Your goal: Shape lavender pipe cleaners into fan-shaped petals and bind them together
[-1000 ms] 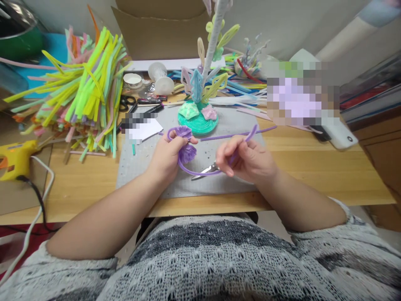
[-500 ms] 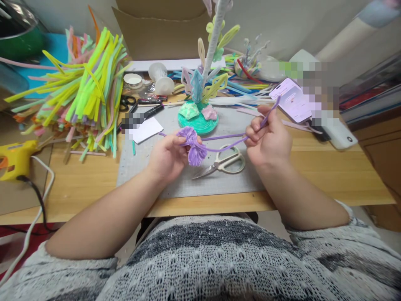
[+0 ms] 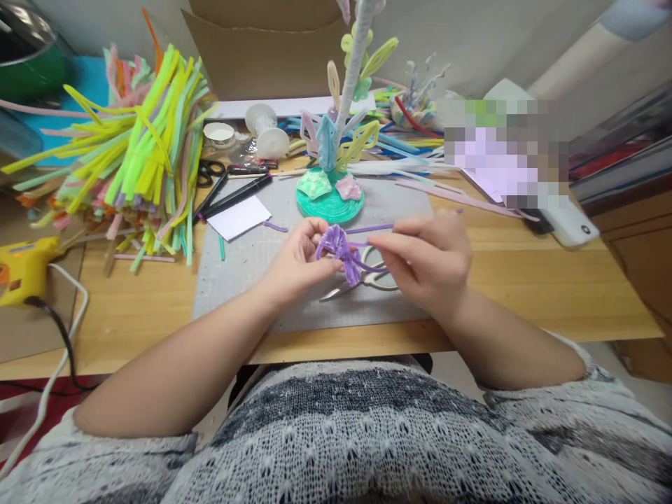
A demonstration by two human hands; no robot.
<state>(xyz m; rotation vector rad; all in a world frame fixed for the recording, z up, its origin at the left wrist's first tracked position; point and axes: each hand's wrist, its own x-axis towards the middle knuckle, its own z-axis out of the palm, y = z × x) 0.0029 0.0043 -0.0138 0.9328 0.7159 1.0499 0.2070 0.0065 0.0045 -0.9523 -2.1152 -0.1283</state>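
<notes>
A purple pleated piece, bow-like and fuzzy like pipe cleaner [image 3: 334, 241], is pinched between the thumb and fingers of my left hand [image 3: 294, 259]. Purple pipe-cleaner strands [image 3: 370, 227] run from it toward my right hand [image 3: 433, 255], whose thumb and fingertips close on one of them. Part of the strands is hidden behind that hand. Beneath both hands lie the scissors [image 3: 340, 292], blades to the left, on the grey cutting mat [image 3: 294, 315]; my right hand covers part of their handles.
Behind my hands stands a pipe-cleaner decoration on a round turquoise base [image 3: 328, 210]. A bundle of coloured pipe cleaners [image 3: 141, 154] and a yellow glue gun [image 3: 31, 269] lie left. A white card [image 3: 239, 217] and black pens [image 3: 236, 196] sit nearby. A phone [image 3: 486, 171] lies right.
My right hand has come left, close to my left hand, and now pinches the strand nearer the pleated piece. The piece has shifted slightly right and turned in my left hand.
</notes>
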